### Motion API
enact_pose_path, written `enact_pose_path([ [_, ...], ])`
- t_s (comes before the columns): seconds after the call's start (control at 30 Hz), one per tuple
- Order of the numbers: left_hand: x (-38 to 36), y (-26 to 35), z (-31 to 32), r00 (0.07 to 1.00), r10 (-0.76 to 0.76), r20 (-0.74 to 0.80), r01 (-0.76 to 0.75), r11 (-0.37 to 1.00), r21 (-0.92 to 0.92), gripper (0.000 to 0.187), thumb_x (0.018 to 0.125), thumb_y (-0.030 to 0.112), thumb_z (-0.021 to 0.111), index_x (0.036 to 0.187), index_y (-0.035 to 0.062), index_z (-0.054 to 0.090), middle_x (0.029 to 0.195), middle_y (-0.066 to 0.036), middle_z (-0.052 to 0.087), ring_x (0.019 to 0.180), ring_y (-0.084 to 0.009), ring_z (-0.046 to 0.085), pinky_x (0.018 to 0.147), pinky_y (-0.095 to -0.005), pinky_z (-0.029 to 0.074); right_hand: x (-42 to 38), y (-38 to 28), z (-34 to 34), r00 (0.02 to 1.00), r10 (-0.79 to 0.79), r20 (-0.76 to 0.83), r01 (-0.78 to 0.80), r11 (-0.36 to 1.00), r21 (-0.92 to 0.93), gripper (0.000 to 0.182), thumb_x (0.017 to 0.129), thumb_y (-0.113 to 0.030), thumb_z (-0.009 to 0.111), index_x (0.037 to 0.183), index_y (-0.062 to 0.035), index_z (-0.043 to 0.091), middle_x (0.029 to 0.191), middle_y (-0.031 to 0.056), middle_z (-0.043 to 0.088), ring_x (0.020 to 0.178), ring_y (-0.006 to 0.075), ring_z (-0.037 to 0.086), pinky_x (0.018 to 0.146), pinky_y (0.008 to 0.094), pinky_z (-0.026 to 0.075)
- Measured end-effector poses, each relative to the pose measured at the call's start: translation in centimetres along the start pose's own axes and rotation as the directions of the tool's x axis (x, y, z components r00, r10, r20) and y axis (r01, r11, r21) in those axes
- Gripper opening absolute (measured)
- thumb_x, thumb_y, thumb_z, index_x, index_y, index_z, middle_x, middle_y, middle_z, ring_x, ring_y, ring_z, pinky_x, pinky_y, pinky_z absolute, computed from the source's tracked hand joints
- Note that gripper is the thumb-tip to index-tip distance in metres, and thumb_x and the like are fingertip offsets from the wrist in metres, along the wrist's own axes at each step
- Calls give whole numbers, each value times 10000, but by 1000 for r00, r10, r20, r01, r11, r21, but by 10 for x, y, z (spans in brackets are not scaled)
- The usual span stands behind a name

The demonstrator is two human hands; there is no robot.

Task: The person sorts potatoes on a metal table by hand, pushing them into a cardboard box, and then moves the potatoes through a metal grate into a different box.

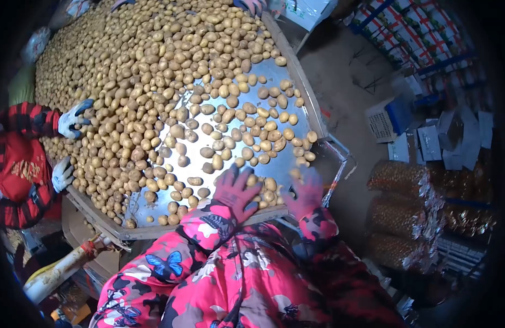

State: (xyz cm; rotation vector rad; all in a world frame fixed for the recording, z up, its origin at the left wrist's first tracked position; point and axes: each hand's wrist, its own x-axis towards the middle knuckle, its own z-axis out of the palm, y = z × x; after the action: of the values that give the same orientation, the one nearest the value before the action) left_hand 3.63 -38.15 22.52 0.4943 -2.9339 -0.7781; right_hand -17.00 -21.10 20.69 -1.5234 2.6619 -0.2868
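Observation:
Many potatoes (154,71) cover a metal-topped sorting table (208,112) with a raised rim. My left hand (236,192), in a pinkish-purple glove, lies with its fingers spread at the near edge, beside a small group of potatoes (270,185). On the other side of that group is my right hand (307,191), gloved alike, fingers apart and somewhat blurred. A potato (295,173) shows close to its fingertips. Neither hand visibly grips anything; what lies under the palms is hidden.
At the left, a person in red checked sleeves (24,120) has white-gloved hands (73,118) on the pile. More gloved hands show at the far edge. Right of the table stand filled mesh sacks (397,213), a crate (388,121) and stacked cartons (416,33). A pipe (61,271) lies lower left.

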Motion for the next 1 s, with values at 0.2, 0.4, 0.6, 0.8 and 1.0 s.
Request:
enact_pose_path([
  [0.2, -65, -62, -45, 881, -431, -193, 464, 868, 178, 708, 784, 440, 724, 1415, 175, 540, 1532, -215, 397, 1382, -531, 351, 1141, -671, 255, 147, -18, 18, 994, -109, 33, 105, 989, 101, 562, 794, -412, 761, 1309, -218, 645, 1387, 100, 549, 1307, 359, 480, 1080, 565, 352],
  [0.4, -66, -50, -26, 908, -324, -264, 340, 940, 16, 754, 840, 324, 728, 1508, 83, 475, 1567, -278, 357, 1432, -501, 345, 1145, -645, 278, 174, -53, 45, 917, -87, 390, 221, 924, -314, 714, 817, -437, 760, 1434, -206, 486, 1324, 63, 579, 1260, 277, 516, 1021, 491, 395],
  [0.6, 3, -39, -12, 798, -552, 239, 151, -201, -968, 656, 996, 269, 672, 1551, 47, 401, 1447, -150, 554, 1277, -267, 573, 1065, -391, 476, 102, -93, 9, 967, -237, 95, 212, 952, 220, 632, 825, -335, 751, 1404, -157, 567, 1322, 113, 599, 1299, 354, 493, 1089, 567, 357],
  [0.8, -35, -54, -50, 936, -197, 291, 117, -605, -787, 668, 994, 221, 667, 1560, 21, 372, 1534, -136, 493, 1330, -275, 556, 1109, -409, 458, 118, -45, 21, 965, -252, -78, 264, 924, 275, 703, 848, -415, 724, 1461, -127, 535, 1464, 188, 526, 1339, 411, 474, 1106, 613, 341],
  [1.0, -53, -40, -95, 949, -222, 225, 93, -483, -871, 691, 974, 123, 639, 1585, 23, 331, 1592, -130, 426, 1419, -288, 482, 1145, -414, 421, 22, 18, 67, 976, -80, 201, 108, 985, -132, 713, 902, -414, 675, 1537, -187, 443, 1543, 211, 429, 1404, 412, 407, 1158, 580, 314],
])
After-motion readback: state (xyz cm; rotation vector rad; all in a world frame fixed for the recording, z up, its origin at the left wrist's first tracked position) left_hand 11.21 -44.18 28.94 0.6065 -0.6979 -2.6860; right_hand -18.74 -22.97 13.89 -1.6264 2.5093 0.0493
